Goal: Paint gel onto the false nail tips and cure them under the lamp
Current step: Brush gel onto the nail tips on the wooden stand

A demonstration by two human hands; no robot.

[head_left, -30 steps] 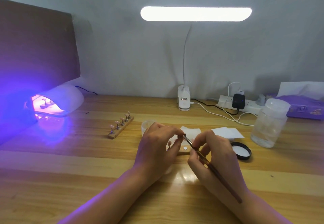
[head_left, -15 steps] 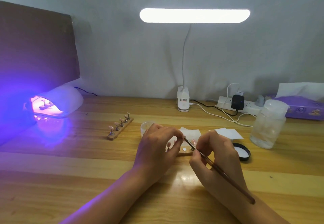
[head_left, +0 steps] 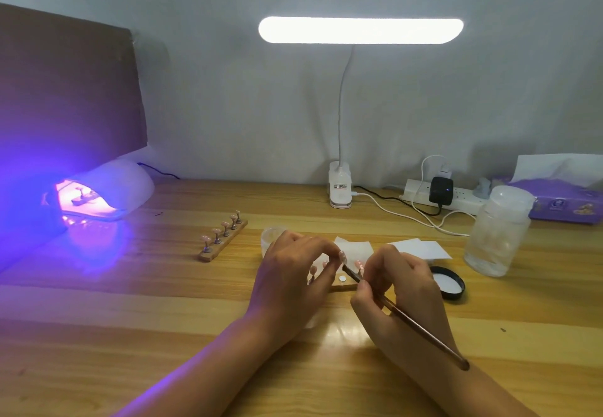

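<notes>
Left hand [head_left: 293,273] pinches a nail tip [head_left: 342,255] over its holder [head_left: 346,286]; right hand [head_left: 401,289], clamped on the brush [head_left: 424,331], has drawn the bristles down a touch; painting looks underway, lamp [head_left: 111,184] glowing far left.

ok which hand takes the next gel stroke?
Right. The right hand grips the brush, its bristles close beside the nail tip that the left hand holds steady.
</notes>
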